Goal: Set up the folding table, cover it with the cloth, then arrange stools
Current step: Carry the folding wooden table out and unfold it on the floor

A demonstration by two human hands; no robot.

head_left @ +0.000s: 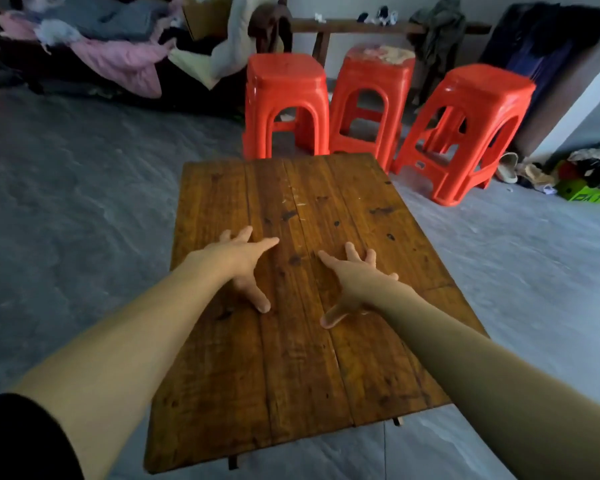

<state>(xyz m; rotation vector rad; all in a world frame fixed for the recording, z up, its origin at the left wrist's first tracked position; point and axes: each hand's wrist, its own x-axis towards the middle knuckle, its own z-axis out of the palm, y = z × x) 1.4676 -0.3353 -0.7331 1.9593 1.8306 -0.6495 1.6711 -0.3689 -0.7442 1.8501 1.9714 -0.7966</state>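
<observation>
Wooden plank table (312, 306): set upright on grey floor (66, 209), top bare. Left hand (245, 265) and right hand (352, 282): spread flat, fingers splayed, pressed on the tabletop. Three red plastic stools (286, 105) (371, 102) (465, 133): stood beyond the far edge. Heaped clothing (111, 46): piled at rear left.

Dim, soft daylight, perhaps from right; wide-angle bending at edges; corners blurred.

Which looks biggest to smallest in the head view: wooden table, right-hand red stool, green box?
1. wooden table, though it's nearest the camera
2. right-hand red stool
3. green box, partly cut off at the edge
</observation>
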